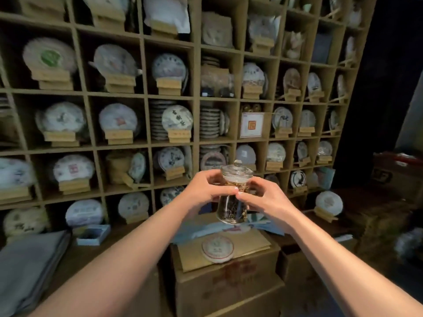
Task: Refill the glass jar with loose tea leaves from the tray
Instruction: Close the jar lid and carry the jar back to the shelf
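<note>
Two bare forearms enter from lower left and lower right of frame; no sleeves visible. Left hand (202, 188) and right hand (263, 197) ungloved, nails short.

Your glass jar (234, 197) is clear, lidded with a knobbed glass lid (237, 168), upright, slightly tilted, holding loose tea leaves (231, 208), aloft before the shelves.

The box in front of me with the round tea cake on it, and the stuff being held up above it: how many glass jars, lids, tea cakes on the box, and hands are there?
Glass jar: 1
Glass lid: 1
Round tea cake lying on the cardboard box: 1
Hands gripping the jar, left hand and right hand: 2
Total: 5
</note>
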